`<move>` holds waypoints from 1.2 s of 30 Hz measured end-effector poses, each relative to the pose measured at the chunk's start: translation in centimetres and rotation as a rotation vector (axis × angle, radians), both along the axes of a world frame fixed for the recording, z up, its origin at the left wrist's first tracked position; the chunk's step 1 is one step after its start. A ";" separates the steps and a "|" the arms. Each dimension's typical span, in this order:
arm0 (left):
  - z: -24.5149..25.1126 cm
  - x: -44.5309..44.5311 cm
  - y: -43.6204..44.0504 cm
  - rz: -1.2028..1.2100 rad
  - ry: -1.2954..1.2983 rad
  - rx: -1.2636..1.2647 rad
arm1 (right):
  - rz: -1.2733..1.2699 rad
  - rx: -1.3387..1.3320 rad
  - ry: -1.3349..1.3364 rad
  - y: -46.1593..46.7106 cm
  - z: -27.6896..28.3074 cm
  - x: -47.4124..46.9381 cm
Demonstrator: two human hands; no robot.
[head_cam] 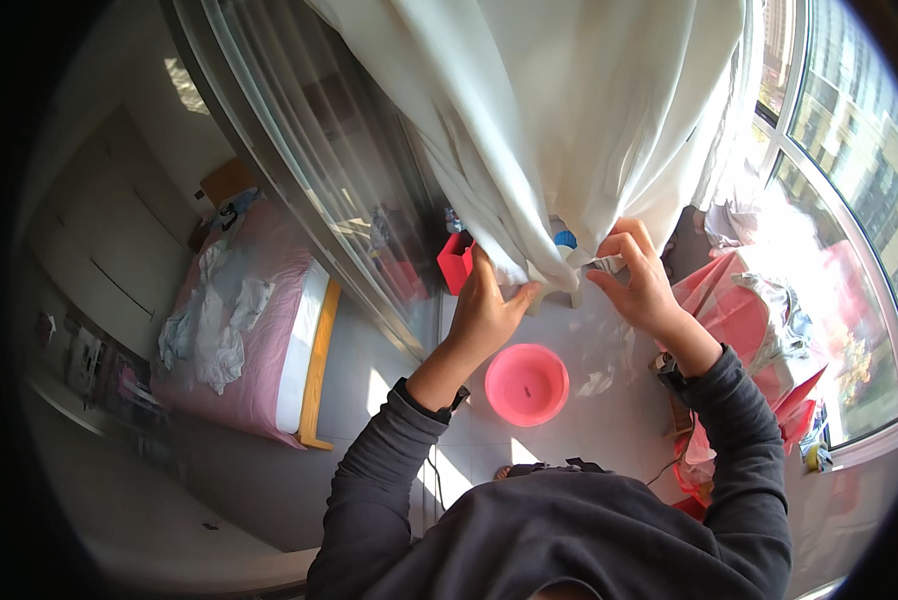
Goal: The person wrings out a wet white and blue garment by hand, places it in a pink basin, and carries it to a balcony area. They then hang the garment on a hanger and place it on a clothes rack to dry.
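A large white cloth (569, 112), which looks like a curtain or sheet, hangs in long folds in front of me. My left hand (486, 307) has hold of its lower left edge, the thumb in front and the fingers partly hidden by the fabric. At the lower right edge is my right hand (640, 281), its fingers curled against the cloth and its thumb apart from them. Below both hands a round pink plastic basin (526, 385) stands on the tiled floor, with a small dark spot at its bottom. Behind the hem a pale plastic stool (543, 300) is partly covered.
To the left, a sliding glass door (299, 165) separates me from a bed (246, 322) with clothes on it. A red box (455, 264) stands beside the door. On the right, a pink-covered surface (726, 300) holds clothes by a bright window (854, 262). A cable (666, 471) lies nearby.
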State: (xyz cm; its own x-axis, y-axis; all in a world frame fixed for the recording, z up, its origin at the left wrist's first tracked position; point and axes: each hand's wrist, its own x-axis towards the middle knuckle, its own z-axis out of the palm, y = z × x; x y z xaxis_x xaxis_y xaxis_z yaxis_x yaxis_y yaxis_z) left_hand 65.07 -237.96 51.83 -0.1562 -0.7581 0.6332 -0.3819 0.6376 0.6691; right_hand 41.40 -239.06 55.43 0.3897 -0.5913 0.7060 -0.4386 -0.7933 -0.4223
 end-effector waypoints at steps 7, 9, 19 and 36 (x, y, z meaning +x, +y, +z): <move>-2.0 3.4 -0.4 0.461 -0.134 -0.264 | -0.419 -0.118 -0.040 -0.8 -3.9 -2.7; -2.1 4.3 -0.6 0.497 -0.105 -0.234 | -0.467 -0.045 -0.137 -1.6 -5.1 -3.2; -2.4 10.5 -1.1 0.481 0.130 -0.170 | -0.266 0.234 -0.723 -5.3 -5.6 -9.9; -2.2 16.9 0.3 0.339 0.759 0.250 | -0.443 0.586 -0.820 -1.5 -2.4 -19.5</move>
